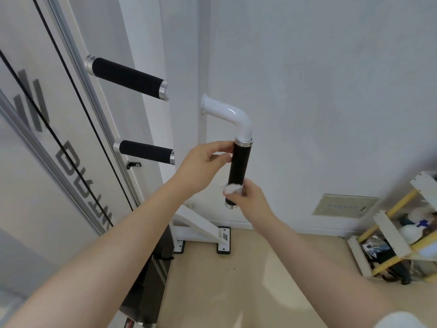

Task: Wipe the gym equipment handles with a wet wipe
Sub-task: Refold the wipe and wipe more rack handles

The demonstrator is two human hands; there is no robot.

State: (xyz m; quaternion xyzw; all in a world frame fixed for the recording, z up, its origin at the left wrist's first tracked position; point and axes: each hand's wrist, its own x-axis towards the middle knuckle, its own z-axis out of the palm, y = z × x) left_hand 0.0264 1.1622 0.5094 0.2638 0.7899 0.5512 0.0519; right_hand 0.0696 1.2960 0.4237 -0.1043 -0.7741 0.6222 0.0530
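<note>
Hanging from a white bent pipe (233, 114) on the wall post, the vertical black handle (239, 166) is the landmark in this view, with a silver ring at each end. At its upper end the left hand (201, 165) touches the grip from the left, fingers curled and narrow with thumb and fingertips against the foam just below the top ring. Near its lower end the right hand (250, 200) pinches a crumpled white wet wipe (233, 188) against the grip, fingers closed around the wad. Left of the handle and well apart from it, two more black foam handles stick out from the machine frame: an upper handle (127, 76) above its level and a lower handle (146, 151) about level with its top. Two black cables (71, 143) run diagonally further left. Below the handle, the frame's white foot (203, 229) meets the beige floor. Right of and below it stands a yellow-and-white shelf rack (397, 235) holding spray bottles and clutter, too blurred to count.
</note>
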